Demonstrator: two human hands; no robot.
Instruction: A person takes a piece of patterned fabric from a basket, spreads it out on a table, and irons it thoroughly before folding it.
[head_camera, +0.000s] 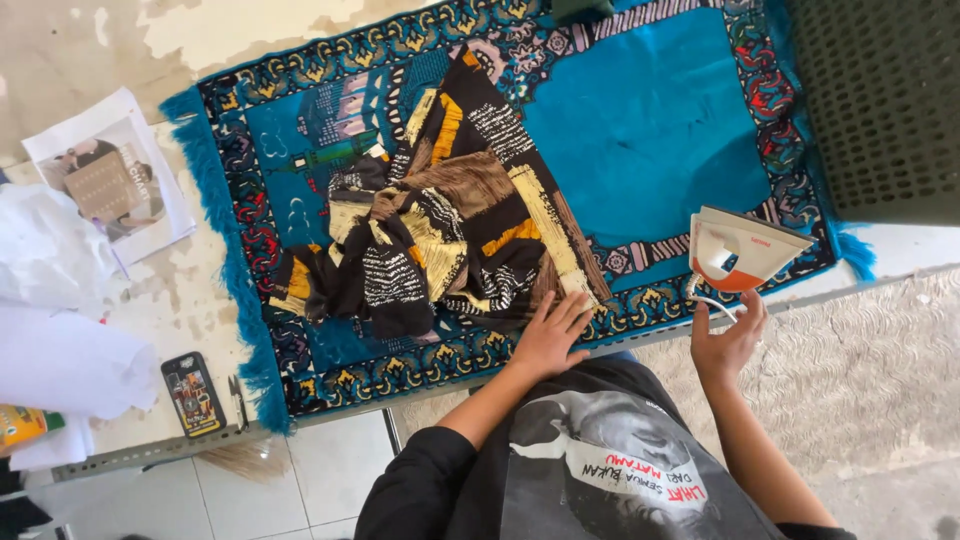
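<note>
A person in a black printed T-shirt (610, 465) leans over a table, seen from above. The left hand (549, 335) lies flat and released, fingers spread, palm down on the near edge of a crumpled black, yellow and brown patterned cloth (440, 225). The right hand (728, 340) is raised to the right, fingers loosely curled around the white cord just below a white and orange clothes iron (740, 250), which stands upright on its heel at the near right corner of the mat. The cloth sits bunched in the middle of a blue prayer mat (650, 130) with an ornate dark border and a fringed left edge, spread across the table (180, 290). Near left, beside the fringe, a mobile phone (193, 394) lies face up. Further left are white papers (60, 350) and a printed sheet (110, 185). At far right stands a dark green perforated basket (885, 100); its contents cannot be seen.
</note>
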